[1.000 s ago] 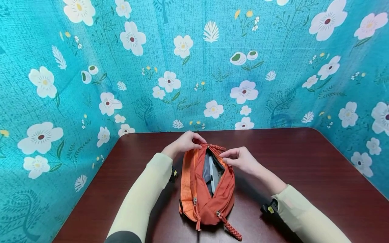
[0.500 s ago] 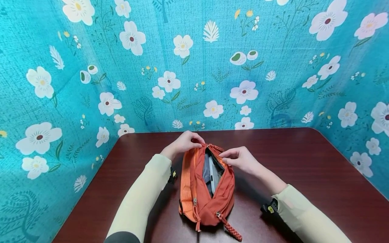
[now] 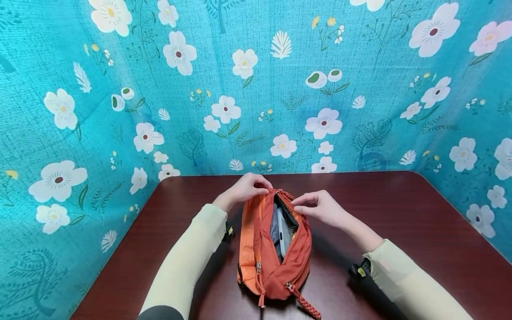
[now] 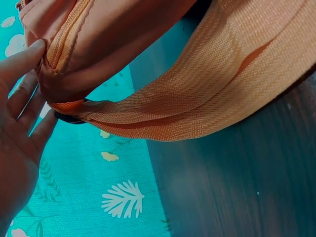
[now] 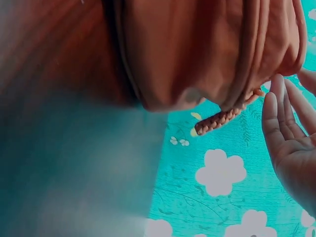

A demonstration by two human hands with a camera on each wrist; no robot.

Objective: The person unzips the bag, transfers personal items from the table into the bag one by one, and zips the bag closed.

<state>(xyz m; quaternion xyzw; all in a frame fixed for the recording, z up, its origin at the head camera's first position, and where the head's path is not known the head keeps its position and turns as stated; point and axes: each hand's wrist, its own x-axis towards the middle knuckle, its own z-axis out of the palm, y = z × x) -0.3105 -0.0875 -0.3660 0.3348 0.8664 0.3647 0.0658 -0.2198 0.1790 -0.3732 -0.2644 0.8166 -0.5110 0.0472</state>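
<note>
A rust-red waist bag (image 3: 294,264) with an orange webbing strap (image 3: 247,258) lies lengthwise on the table, its main zip spread apart. Inside the opening shows a flat, pale-edged object (image 3: 282,235) with a small dark slot; its kind is unclear. My left hand (image 3: 246,189) pinches the bag's far end, thumb near a second zip (image 4: 61,42) in the left wrist view. At the opening's right edge, my right hand (image 3: 322,209) pinches the fabric between thumb and fingers. The right wrist view shows its fingertips against the bag, the thumb partly out of frame.
The dark red-brown table (image 3: 380,213) extends on both sides of the bag. A braided zip pull (image 3: 307,306) hangs from the near end toward the table's front. Behind and at the sides hangs a turquoise floral cloth (image 3: 256,124).
The head view has shifted slightly, moving the scene a little right and down. Both hands stay at the bag's far end, and the opening looks nearly the same.
</note>
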